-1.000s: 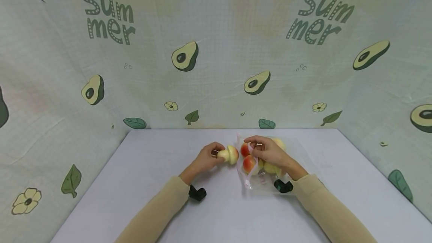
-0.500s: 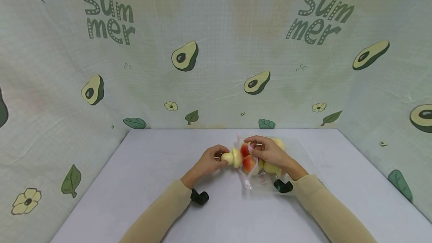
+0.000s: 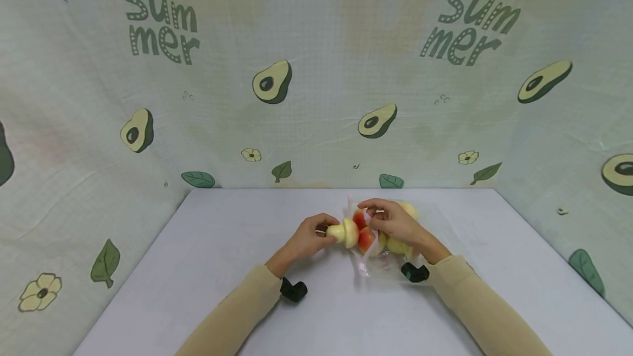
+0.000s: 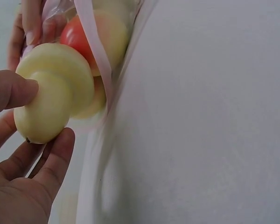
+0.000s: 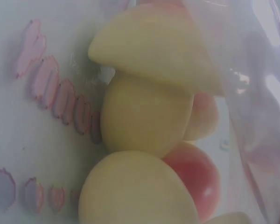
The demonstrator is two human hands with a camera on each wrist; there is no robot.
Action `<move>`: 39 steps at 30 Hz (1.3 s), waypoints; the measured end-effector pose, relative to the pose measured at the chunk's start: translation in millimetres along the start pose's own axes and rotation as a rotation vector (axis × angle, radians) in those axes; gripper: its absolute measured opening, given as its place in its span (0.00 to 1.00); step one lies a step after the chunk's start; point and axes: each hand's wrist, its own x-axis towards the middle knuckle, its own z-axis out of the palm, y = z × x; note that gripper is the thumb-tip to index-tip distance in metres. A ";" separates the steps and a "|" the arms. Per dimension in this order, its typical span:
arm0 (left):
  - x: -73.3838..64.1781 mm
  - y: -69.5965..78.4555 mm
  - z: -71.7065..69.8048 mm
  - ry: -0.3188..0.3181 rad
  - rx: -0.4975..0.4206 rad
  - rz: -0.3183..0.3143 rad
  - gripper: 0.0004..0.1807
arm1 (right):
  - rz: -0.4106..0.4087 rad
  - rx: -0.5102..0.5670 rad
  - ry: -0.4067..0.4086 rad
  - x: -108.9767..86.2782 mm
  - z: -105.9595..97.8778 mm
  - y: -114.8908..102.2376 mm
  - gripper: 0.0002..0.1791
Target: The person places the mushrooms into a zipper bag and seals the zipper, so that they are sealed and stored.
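My left hand (image 3: pixel 312 235) pinches a toy mushroom (image 4: pixel 46 105) by its pale stem between thumb and fingers. Its cap, yellow blushing to red, points right and overlaps the mouth of a clear plastic bag (image 3: pixel 362 269) with a pink edge. My right hand (image 3: pixel 392 221) pinches the upper edge of that mouth between thumb and fingertips, lifting it. Several more toy mushrooms (image 5: pixel 147 112) lie inside the bag, two red caps close behind the opening. In the right wrist view the plastic (image 5: pixel 266 116) rises beside them, and most of the right hand is hidden.
The bag lies on a white table (image 3: pixel 237 218), right of its middle, near the back. Behind stands a cloth backdrop (image 3: pixel 316 43) printed with avocados and leaves. A black camera mount (image 3: pixel 294 290) sits at the left wrist, another black mount (image 3: pixel 414 272) at the right.
My left hand has moved a little right and toward me, bringing the mushroom's cap up to the bag's mouth. The right hand keeps its place on the bag's edge.
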 end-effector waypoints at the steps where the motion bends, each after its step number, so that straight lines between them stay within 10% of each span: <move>1: -1.5 5.2 -0.1 -0.006 -0.003 0.006 0.17 | 0.009 -0.003 0.001 -0.1 -0.1 0.1 0.20; 39: 18.5 -18.9 38.6 -0.067 0.021 -0.016 0.16 | 0.011 -0.036 0.011 -1.0 -0.4 0.4 0.20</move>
